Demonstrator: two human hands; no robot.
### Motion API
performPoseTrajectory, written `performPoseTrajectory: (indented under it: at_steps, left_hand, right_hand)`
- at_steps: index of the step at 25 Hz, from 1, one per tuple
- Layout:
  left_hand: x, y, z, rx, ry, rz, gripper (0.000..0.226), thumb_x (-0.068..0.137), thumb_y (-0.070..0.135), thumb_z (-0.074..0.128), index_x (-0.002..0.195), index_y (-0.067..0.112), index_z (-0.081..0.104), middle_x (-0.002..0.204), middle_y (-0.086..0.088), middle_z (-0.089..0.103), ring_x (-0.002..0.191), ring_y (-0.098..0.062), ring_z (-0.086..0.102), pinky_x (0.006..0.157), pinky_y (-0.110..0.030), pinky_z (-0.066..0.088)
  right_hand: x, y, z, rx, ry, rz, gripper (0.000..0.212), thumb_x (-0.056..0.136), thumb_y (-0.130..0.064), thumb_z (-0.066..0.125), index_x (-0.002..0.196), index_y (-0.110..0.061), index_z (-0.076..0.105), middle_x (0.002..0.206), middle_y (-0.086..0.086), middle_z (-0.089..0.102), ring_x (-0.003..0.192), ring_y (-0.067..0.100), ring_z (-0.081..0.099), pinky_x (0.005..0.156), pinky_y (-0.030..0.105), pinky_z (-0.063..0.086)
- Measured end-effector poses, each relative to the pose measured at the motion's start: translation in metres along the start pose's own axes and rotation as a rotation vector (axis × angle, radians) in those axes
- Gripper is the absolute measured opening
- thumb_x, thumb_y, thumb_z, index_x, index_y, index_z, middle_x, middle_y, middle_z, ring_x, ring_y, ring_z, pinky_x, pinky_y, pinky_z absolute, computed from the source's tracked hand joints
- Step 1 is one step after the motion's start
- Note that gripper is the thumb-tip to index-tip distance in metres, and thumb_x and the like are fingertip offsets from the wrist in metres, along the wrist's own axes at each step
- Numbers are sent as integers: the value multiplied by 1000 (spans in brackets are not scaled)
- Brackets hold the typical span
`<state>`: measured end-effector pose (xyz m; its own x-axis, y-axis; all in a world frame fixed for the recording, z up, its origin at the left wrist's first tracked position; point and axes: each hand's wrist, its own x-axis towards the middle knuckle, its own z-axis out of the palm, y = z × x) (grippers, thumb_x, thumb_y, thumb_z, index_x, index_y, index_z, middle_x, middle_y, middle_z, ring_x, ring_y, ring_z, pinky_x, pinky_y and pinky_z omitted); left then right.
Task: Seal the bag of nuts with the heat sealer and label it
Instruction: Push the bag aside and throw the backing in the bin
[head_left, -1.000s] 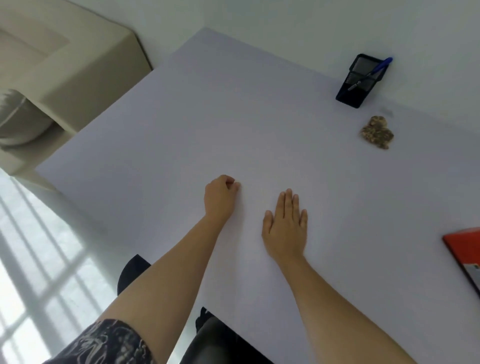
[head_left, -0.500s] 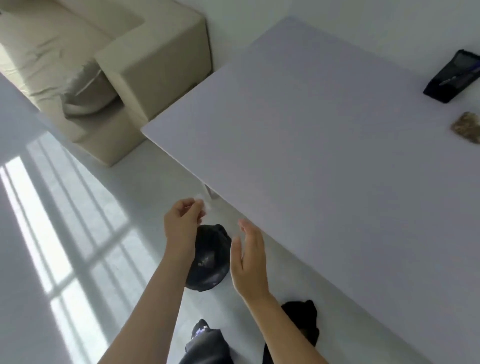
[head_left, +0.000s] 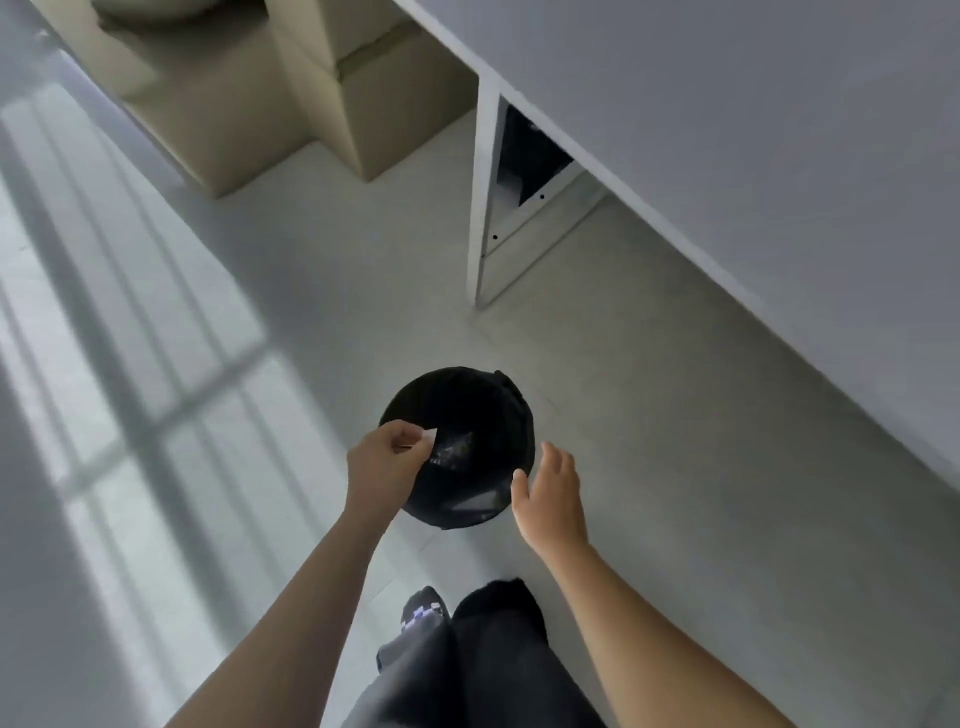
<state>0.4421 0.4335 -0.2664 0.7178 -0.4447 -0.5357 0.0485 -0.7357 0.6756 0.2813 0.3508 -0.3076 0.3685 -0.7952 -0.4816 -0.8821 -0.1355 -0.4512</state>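
Note:
My left hand (head_left: 387, 462) pinches a small white scrap of paper (head_left: 427, 439) and holds it over the left rim of a round black waste bin (head_left: 483, 415) on the floor. Inside the bin lies some shiny crumpled litter. My right hand (head_left: 553, 493) hovers just right of the bin, fingers apart, holding nothing. The bag of nuts, the heat sealer and the pen holder are out of view.
The white table top (head_left: 753, 145) fills the upper right, with its white leg (head_left: 480, 208) standing beyond the bin. A beige sofa (head_left: 249, 104) sits at the upper left. My dark trousers and a shoe (head_left: 426, 613) are below the bin on the pale floor.
My view has swung down from the table to the floor. Both hands have moved off the table edge to the bin, the left still pinching the white scrap.

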Motion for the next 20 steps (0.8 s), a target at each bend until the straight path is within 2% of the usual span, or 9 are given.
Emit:
performPoseTrajectory:
  at_steps: [3, 5, 8, 9, 11, 13, 16, 18, 20]
  left_hand:
    - [46, -66, 38, 51, -3, -2, 5, 84, 19, 62, 82, 18, 67, 72, 5, 66, 77, -16, 64, 77, -28, 51]
    - [75, -103, 65, 89, 15, 26, 7, 85, 16, 61, 89, 16, 66, 72, 4, 64, 77, -16, 62, 69, -18, 45]
    - [109, -143, 98, 105, 4, 36, 3, 85, 16, 64, 84, 16, 67, 72, 8, 63, 74, -11, 60, 65, -14, 39]
    - [120, -155, 109, 118, -14, 38, 4, 85, 17, 65, 81, 16, 67, 69, 11, 62, 71, -7, 59, 64, -14, 39]
    - [138, -174, 129, 136, -46, 30, 7, 84, 19, 68, 80, 14, 69, 67, 11, 61, 65, -4, 56, 61, -13, 41]
    - [152, -187, 143, 150, -59, 20, 11, 85, 22, 68, 88, 12, 72, 74, 3, 66, 69, -8, 60, 68, -19, 48]
    - [160, -196, 157, 221, -82, 5, 20, 86, 17, 66, 104, 8, 71, 93, -6, 70, 84, -15, 61, 79, -22, 45]
    - [158, -193, 157, 249, -91, -10, 26, 86, 15, 66, 110, 6, 68, 103, -9, 69, 94, -22, 63, 81, -23, 44]
    - [148, -180, 147, 248, -61, 3, 30, 86, 13, 65, 114, 5, 66, 115, -9, 66, 103, -24, 62, 82, -22, 43]
  right_hand:
    - [46, 36, 64, -48, 11, 98, 52, 95, -30, 43, 138, -4, 28, 139, 14, 36, 120, 31, 46, 88, 36, 47]
    - [74, 61, 101, -86, 14, 155, 56, 95, -35, 42, 139, -5, 25, 138, 16, 38, 115, 34, 50, 80, 39, 49]
    - [104, 94, 142, -87, 21, 211, 60, 96, -40, 38, 141, -5, 21, 137, 19, 40, 107, 38, 56, 70, 35, 46]
    - [110, 103, 154, -65, 53, 205, 55, 96, -38, 36, 139, -4, 25, 133, 19, 45, 104, 38, 58, 68, 34, 44]
    - [118, 114, 173, -17, 168, 168, 39, 98, -27, 34, 127, 0, 38, 111, 20, 59, 90, 37, 62, 62, 31, 42]
    - [122, 116, 182, 30, 254, 156, 27, 99, -18, 33, 113, 2, 44, 89, 18, 61, 74, 31, 59, 58, 28, 36]
    - [123, 118, 186, 46, 261, 130, 24, 98, -15, 33, 108, 3, 45, 76, 12, 54, 64, 24, 50, 52, 26, 31]
    - [121, 118, 182, 30, 211, 93, 26, 98, -21, 34, 105, 2, 44, 76, 13, 54, 64, 27, 53, 46, 25, 31]
    - [114, 113, 169, -19, 163, 68, 38, 97, -35, 36, 114, -2, 43, 93, 15, 59, 77, 35, 60, 53, 29, 42]
